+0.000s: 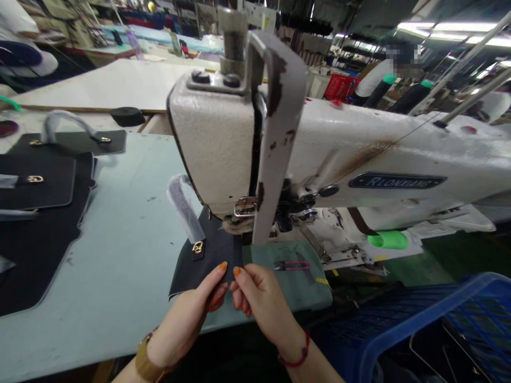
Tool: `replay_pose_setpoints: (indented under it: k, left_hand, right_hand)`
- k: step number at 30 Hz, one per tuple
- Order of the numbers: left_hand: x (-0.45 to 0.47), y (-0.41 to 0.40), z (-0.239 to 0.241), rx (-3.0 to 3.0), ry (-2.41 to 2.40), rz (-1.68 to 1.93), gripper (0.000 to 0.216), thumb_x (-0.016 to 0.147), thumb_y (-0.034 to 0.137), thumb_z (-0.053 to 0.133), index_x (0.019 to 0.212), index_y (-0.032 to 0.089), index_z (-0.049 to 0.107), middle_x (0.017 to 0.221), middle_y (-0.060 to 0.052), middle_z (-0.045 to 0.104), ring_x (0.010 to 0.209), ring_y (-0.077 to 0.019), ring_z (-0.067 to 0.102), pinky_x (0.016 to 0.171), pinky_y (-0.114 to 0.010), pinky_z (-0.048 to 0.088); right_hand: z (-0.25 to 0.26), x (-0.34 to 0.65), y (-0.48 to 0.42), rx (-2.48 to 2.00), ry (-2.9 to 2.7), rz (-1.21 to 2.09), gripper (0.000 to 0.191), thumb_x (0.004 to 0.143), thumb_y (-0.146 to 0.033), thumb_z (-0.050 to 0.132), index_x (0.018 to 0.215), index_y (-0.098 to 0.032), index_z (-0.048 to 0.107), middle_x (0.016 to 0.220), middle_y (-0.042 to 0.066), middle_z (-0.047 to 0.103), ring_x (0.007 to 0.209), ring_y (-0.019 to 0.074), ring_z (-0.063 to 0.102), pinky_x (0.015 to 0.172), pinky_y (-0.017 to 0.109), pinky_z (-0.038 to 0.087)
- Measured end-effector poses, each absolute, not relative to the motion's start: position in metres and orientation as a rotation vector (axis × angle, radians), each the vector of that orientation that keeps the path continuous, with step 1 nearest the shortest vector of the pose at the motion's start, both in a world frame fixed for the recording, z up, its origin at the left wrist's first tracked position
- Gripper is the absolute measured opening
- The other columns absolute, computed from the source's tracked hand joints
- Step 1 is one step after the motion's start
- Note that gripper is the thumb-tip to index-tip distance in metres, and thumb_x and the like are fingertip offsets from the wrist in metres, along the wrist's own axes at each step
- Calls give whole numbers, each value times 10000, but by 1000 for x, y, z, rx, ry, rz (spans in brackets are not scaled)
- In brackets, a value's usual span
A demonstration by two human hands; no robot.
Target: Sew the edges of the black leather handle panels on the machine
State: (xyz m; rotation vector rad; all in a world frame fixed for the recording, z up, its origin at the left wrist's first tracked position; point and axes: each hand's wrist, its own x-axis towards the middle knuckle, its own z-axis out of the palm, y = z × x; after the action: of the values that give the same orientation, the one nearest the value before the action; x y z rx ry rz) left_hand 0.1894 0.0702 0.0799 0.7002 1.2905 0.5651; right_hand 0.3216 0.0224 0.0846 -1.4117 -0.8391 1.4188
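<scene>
A black leather bag panel lies under the head of the sewing machine. On it sits a gold buckle with a plastic-wrapped handle rising from it. My left hand pinches the panel's near edge between thumb and fingers. Close beside it, my right hand is closed at the panel's near right corner, thumb over curled fingers. The fingertips hide exactly how the edge lies in them. Pink-handled thread snips rest on the cloth-covered table right of the panel.
More black bag panels with wrapped handles lie at the left of the pale table. A blue plastic crate stands low at the right. A green tube lies beneath the machine arm. Another person is behind the machine.
</scene>
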Motion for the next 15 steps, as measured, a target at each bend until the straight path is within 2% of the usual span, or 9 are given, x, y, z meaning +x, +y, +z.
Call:
replay_pose_setpoints:
  k: [3, 8, 15]
  left_hand:
    - [190, 67, 82, 552, 1181, 508, 493, 517, 591, 857, 556, 129, 690, 621, -47, 630, 684, -174, 583, 676, -269, 517]
    - [186, 66, 81, 638, 1073, 462, 474, 594, 589, 820, 559, 130, 708, 666, -68, 670, 730, -192, 599, 780, -291, 531]
    - [185, 77, 71, 727, 1129, 497, 433, 662, 559, 773, 649, 129, 731, 624, -53, 649, 731, -223, 632, 802, -362, 543]
  right_hand:
    - [86, 321, 20, -1423, -851, 1395, 418, 932, -507, 496, 750, -141, 582, 527, -19, 527, 415, 58, 422, 412, 156, 329]
    - [86, 321, 19, -1425, -852, 1379, 362, 935, -438, 492, 744, -142, 577, 524, -22, 519, 421, 60, 419, 420, 159, 329]
    - [86, 323, 29, -1418, -851, 1342, 335, 919, -410, 506, 719, -149, 569, 507, -28, 507, 417, 62, 411, 422, 165, 314]
